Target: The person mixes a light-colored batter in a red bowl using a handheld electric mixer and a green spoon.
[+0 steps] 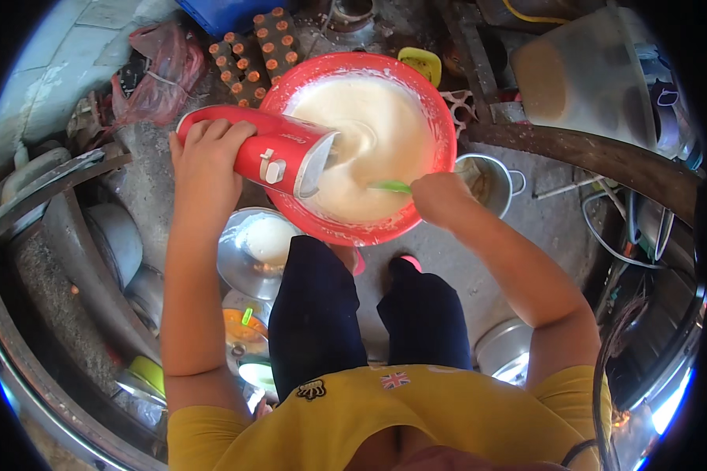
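A wide red plastic basin (446, 112) holds pale creamy batter (353, 126) with swirl marks, and streaks cling to its inner wall. My left hand (209, 150) grips a red container (271, 144) with a light metallic rim and a white switch-like part, apparently a rice cooker body. It lies tilted on its side, its mouth over the basin's left part; its contents are mostly hidden. My right hand (442, 199) is closed around a green utensil (390, 186) at the basin's lower right rim. The utensil's far end is blurred or sunk in the batter.
Left of my legs stands a metal bowl (228, 250) with white material inside. A handled metal pot (509, 197) sits right of the basin. Coal briquettes (277, 44) and a yellow dish (422, 63) lie beyond. A wooden beam (589, 156) and a translucent tub (595, 76) are at right.
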`<action>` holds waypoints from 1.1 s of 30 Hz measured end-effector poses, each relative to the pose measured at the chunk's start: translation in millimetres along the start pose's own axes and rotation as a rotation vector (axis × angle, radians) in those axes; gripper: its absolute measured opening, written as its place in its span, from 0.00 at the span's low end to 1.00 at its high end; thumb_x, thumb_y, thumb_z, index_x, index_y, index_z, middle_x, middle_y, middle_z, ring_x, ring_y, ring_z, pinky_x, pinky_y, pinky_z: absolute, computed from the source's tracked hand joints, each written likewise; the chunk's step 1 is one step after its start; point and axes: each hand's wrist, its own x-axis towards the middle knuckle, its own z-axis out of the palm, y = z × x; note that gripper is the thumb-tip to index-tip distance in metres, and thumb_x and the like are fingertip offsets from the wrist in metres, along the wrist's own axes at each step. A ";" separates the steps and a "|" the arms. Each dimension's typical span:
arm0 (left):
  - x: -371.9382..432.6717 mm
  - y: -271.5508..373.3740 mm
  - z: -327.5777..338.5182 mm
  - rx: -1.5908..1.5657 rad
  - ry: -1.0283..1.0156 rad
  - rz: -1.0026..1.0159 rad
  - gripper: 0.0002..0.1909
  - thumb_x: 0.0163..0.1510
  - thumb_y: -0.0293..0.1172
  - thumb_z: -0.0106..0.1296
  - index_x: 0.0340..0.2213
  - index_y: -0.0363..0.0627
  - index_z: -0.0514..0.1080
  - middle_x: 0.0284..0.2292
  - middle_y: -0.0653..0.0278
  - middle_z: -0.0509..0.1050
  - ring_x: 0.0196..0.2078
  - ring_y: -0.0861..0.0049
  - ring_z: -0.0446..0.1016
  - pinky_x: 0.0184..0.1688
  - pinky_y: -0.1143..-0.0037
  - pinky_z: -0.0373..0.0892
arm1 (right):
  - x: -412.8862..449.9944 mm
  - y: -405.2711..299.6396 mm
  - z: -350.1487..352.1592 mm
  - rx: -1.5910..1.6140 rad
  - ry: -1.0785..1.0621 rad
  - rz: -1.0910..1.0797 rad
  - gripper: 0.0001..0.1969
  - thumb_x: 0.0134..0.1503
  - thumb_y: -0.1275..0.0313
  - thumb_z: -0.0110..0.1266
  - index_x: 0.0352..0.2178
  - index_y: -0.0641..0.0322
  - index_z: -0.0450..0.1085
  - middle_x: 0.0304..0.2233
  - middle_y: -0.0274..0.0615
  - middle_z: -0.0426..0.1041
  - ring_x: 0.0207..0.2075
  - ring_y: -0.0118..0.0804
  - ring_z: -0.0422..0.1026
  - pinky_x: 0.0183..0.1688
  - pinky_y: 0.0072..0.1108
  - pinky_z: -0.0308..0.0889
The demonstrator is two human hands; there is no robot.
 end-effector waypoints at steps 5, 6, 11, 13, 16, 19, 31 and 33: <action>-3.9 3.4 21.6 -0.098 0.124 -0.066 0.22 0.38 0.15 0.49 0.37 0.50 0.71 0.38 0.62 0.71 0.47 0.60 0.66 0.52 0.50 0.58 | -4.6 19.8 -32.3 0.089 0.301 0.091 0.09 0.50 0.72 0.47 0.28 0.62 0.74 0.28 0.48 0.76 0.32 0.45 0.76 0.33 0.34 0.71; -2.9 4.7 27.4 -0.163 0.154 -0.073 0.22 0.39 0.15 0.48 0.37 0.50 0.71 0.38 0.63 0.71 0.47 0.60 0.66 0.51 0.49 0.58 | 0.7 27.3 -35.0 0.101 0.418 0.111 0.09 0.51 0.71 0.46 0.28 0.62 0.73 0.28 0.51 0.75 0.32 0.47 0.76 0.33 0.37 0.70; 3.8 18.9 43.3 -0.151 0.273 -0.128 0.21 0.39 0.15 0.48 0.37 0.49 0.71 0.41 0.62 0.72 0.48 0.59 0.66 0.50 0.50 0.58 | 40.6 36.8 -20.4 -0.031 0.457 0.183 0.10 0.51 0.72 0.46 0.29 0.61 0.75 0.29 0.48 0.76 0.33 0.45 0.76 0.34 0.34 0.71; 0.8 20.8 43.0 -0.138 0.330 -0.154 0.21 0.39 0.15 0.48 0.37 0.49 0.71 0.42 0.62 0.72 0.49 0.59 0.66 0.49 0.50 0.58 | 43.8 27.0 -17.9 -0.110 0.452 0.176 0.10 0.51 0.73 0.46 0.30 0.60 0.75 0.29 0.47 0.76 0.33 0.44 0.76 0.35 0.33 0.71; -4.9 24.3 42.2 -0.141 0.360 -0.162 0.21 0.39 0.15 0.48 0.36 0.49 0.72 0.41 0.60 0.72 0.47 0.58 0.67 0.48 0.52 0.59 | 35.6 13.5 -13.6 -0.133 0.431 0.106 0.10 0.49 0.74 0.47 0.30 0.60 0.76 0.30 0.46 0.77 0.34 0.43 0.77 0.35 0.31 0.71; -11.0 26.5 40.1 -0.126 0.382 -0.117 0.20 0.39 0.15 0.47 0.35 0.49 0.73 0.38 0.59 0.73 0.43 0.57 0.68 0.46 0.57 0.62 | 18.5 -0.3 -5.6 -0.165 0.331 0.080 0.11 0.49 0.74 0.49 0.32 0.61 0.76 0.34 0.45 0.77 0.37 0.42 0.76 0.36 0.30 0.70; -41.6 16.9 47.1 -0.108 0.496 -0.021 0.20 0.35 0.14 0.49 0.32 0.46 0.75 0.31 0.56 0.73 0.37 0.54 0.70 0.40 0.63 0.66 | -23.8 10.9 -4.4 -0.245 0.506 -0.016 0.08 0.47 0.73 0.50 0.27 0.60 0.76 0.27 0.48 0.76 0.31 0.46 0.76 0.32 0.35 0.70; -47.6 15.4 46.2 -0.116 0.473 -0.045 0.20 0.34 0.14 0.49 0.32 0.46 0.75 0.30 0.56 0.73 0.37 0.54 0.70 0.41 0.63 0.66 | -7.0 17.9 -17.6 -0.179 0.579 0.136 0.10 0.49 0.73 0.48 0.31 0.59 0.76 0.32 0.44 0.77 0.34 0.43 0.77 0.34 0.31 0.71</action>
